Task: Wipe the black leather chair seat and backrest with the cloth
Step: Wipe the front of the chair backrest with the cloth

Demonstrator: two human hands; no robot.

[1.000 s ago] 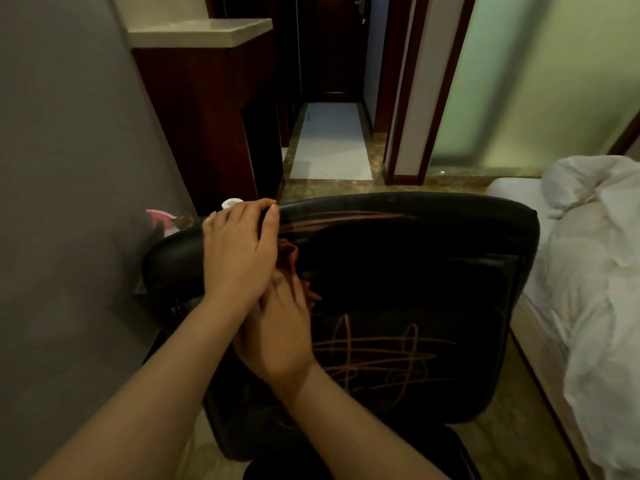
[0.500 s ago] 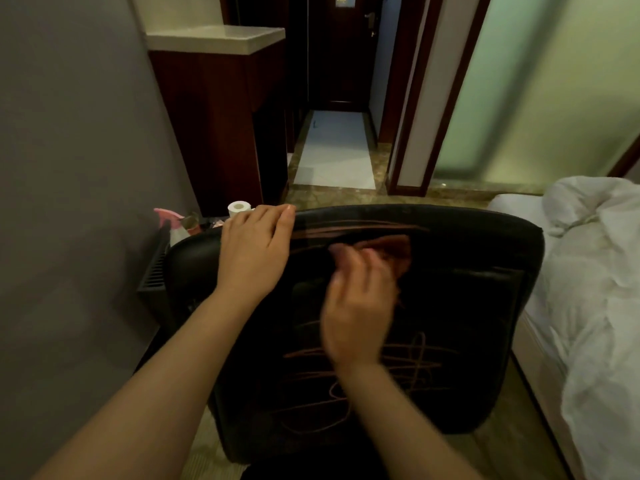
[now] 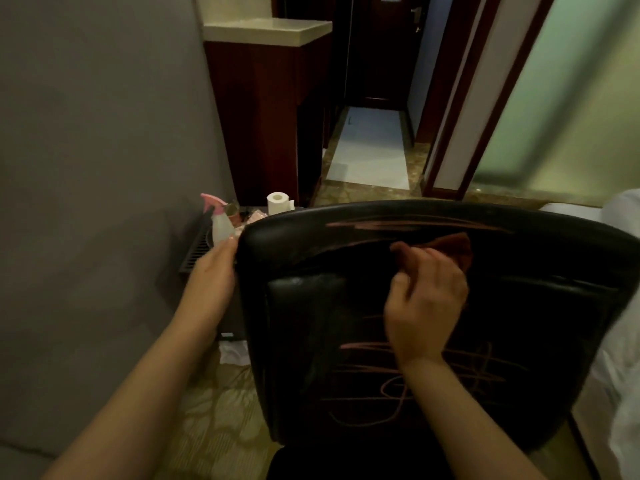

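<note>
The black leather chair backrest (image 3: 311,341) fills the lower middle of the head view, with reddish scribble marks across its top and lower part. My right hand (image 3: 424,303) presses a reddish-brown cloth (image 3: 453,247) against the upper backrest, fingers curled over it. My left hand (image 3: 214,271) holds the backrest's upper left edge. A dark sliver of the seat (image 3: 294,462) shows at the bottom.
A grey wall stands close on the left. A pink-topped spray bottle (image 3: 218,223) and a paper roll (image 3: 278,202) sit on a low unit behind the chair. White bedding (image 3: 620,375) lies at the right. A wooden cabinet (image 3: 263,116) and hallway lie beyond.
My right hand has swept the cloth rightward along the top of the backrest. My left hand slid from the top edge to the left corner. The view shifted, chair now further right.
</note>
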